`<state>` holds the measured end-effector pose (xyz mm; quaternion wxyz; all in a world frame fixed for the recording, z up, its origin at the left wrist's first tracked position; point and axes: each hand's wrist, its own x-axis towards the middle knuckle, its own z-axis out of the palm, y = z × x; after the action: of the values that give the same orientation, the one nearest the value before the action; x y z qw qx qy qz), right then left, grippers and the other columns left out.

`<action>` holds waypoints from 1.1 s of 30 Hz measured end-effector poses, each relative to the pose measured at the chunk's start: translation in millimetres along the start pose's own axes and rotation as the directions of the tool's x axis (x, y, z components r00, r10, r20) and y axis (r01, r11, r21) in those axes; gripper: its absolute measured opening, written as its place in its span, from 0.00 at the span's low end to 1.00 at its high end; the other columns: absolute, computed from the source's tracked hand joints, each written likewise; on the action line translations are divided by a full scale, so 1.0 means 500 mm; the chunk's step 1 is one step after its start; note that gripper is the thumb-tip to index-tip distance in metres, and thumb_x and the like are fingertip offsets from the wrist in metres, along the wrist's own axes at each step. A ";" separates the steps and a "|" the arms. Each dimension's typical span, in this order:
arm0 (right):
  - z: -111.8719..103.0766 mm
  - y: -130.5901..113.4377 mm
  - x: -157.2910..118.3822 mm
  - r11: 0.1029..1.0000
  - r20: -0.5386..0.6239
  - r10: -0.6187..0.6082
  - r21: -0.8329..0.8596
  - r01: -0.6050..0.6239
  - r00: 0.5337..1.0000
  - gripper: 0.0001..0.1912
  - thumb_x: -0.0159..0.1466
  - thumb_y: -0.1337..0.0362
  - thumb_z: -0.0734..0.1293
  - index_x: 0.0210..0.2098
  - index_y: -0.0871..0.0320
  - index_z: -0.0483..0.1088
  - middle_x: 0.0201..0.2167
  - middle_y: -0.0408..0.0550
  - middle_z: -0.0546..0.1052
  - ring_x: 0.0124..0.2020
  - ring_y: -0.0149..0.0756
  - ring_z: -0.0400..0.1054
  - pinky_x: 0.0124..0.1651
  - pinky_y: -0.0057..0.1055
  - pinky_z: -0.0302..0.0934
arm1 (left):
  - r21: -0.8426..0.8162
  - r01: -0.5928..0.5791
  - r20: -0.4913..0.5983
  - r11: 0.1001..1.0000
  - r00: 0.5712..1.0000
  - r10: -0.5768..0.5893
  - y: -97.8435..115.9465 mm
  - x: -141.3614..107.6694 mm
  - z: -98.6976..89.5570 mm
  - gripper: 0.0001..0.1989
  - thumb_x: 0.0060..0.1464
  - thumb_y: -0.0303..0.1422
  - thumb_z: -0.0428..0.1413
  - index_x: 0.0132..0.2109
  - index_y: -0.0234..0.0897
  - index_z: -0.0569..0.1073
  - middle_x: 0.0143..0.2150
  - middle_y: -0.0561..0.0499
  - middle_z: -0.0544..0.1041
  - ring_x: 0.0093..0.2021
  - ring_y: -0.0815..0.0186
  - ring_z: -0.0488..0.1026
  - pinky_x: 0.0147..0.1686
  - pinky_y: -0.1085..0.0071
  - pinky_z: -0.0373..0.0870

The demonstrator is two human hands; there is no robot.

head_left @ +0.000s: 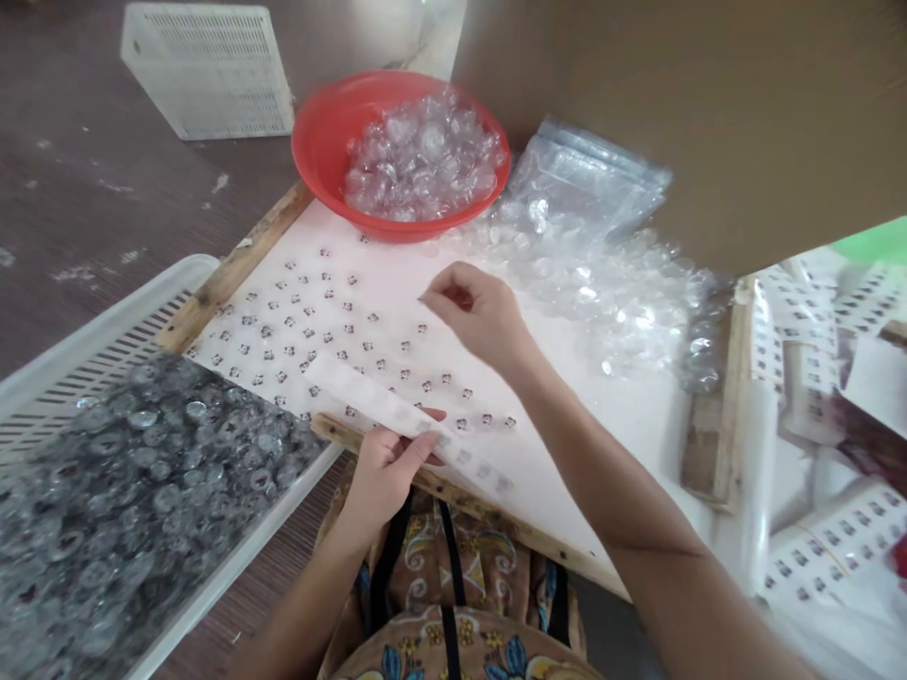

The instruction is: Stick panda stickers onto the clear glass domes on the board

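My left hand [391,465] grips a long white sticker strip [354,389] at the board's near edge, thumb on top. Faint grey marks show along the strip's right part. Over the middle of the white board [567,444] is my right hand [476,312], its thumb and forefinger pinched together. A tiny dark speck shows at those fingertips, too small to name. Many small stickers with dark printed figures [327,337] lie spread over the board's left half, between and beyond my hands.
At the board's far edge stands a red basin [318,156] of clear plastic pieces. Clear discs [588,293] and plastic bags [588,175] lie right of it. A white crate [162,300] of clear pieces stands left; printed sticker sheets [836,538] lie right. Wooden strips [233,269] edge the board.
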<state>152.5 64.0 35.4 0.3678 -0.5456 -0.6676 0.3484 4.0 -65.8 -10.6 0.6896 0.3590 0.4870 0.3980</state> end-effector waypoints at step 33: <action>0.075 0.043 -0.019 0.967 0.233 0.124 -0.245 -0.065 0.965 0.11 0.62 0.74 0.62 0.43 0.58 0.69 0.33 0.46 0.79 0.34 0.35 0.71 0.40 0.32 0.61 | -0.251 0.105 0.193 0.962 0.980 -0.057 -0.005 -0.006 -0.027 0.14 0.49 0.39 0.65 0.39 0.34 0.80 0.27 0.49 0.77 0.27 0.65 0.75 0.30 0.71 0.74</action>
<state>131.4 55.8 -2.7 0.1977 -0.5692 -0.7177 0.3489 -9.0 -68.0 -15.1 0.7885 0.2806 0.3791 0.3948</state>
